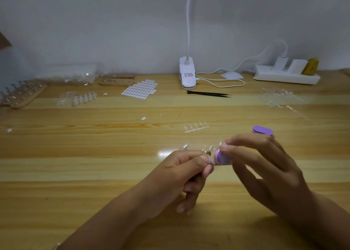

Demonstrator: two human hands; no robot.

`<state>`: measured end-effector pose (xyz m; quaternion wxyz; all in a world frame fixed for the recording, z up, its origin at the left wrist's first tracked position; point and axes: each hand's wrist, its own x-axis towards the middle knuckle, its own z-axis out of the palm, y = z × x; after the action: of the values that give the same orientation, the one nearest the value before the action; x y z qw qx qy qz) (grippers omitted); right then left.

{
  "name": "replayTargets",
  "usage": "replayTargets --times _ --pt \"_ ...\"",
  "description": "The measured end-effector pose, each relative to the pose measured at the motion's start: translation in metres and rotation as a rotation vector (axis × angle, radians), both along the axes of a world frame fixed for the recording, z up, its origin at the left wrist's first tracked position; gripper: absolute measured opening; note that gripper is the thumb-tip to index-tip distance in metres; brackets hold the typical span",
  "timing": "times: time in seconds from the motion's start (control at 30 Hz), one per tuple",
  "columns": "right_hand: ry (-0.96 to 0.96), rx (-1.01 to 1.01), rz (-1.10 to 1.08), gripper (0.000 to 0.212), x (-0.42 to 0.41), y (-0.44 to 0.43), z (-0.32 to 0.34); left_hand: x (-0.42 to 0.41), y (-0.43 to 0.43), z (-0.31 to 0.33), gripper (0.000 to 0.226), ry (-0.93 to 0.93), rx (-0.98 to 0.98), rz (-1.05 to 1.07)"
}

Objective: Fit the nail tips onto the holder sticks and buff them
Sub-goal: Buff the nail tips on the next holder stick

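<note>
Roughly mid-bench, L hand [181, 172] pinches a holder stick [208, 153] betw. thumb & index fingers [191, 155], other fingers curled under. Clear nail tip [211, 160] on the stick is blurred. R hand [265, 174] pinches a purple buffer [222, 158] w/ thumb & index, remaining fingers stretched loose. That buffer sits at 3 o'clock of the tip and looks to touch it. Second buffer [262, 130] lies on the bench [94, 164] at 1 o'clock of the hands. Strip of nail tips [197, 127] at 12, tweezers [208, 94] further out, wooden racks [117, 80] at 10.
</note>
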<state>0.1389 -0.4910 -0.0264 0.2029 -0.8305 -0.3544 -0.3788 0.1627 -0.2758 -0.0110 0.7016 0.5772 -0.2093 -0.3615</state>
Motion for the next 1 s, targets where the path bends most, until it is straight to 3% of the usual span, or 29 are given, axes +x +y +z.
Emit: replayTargets --times 0.17,0.33,0.47,0.63,0.8,0.9,1.0 --pt "-0.004 -0.043 0.081 0.038 -0.006 0.006 -0.007 -0.003 -0.001 -0.002 0.033 -0.074 0.012 0.025" --pt "0.006 0.017 -0.041 0.035 0.004 -0.006 -0.001 -0.003 -0.003 -0.003 0.029 -0.245 0.054 0.127" --pt "0.007 -0.041 0.075 0.038 -0.006 0.005 -0.007 -0.004 -0.004 -0.010 0.032 -0.368 0.059 0.171" --pt "-0.004 0.018 -0.065 0.032 0.005 -0.004 0.002 -0.003 -0.003 -0.010 0.028 -0.358 0.076 0.192" --pt "-0.005 -0.035 0.058 0.036 -0.006 0.005 -0.005 -0.004 -0.003 -0.011 0.025 -0.433 0.045 0.214" --pt "-0.006 0.040 -0.063 0.034 0.009 -0.009 -0.002 -0.001 -0.001 -0.010 0.021 -0.509 0.018 0.345" --pt "0.040 0.180 -0.125 0.029 0.015 -0.015 -0.005 0.007 0.002 -0.011 0.010 -0.756 0.056 0.608"
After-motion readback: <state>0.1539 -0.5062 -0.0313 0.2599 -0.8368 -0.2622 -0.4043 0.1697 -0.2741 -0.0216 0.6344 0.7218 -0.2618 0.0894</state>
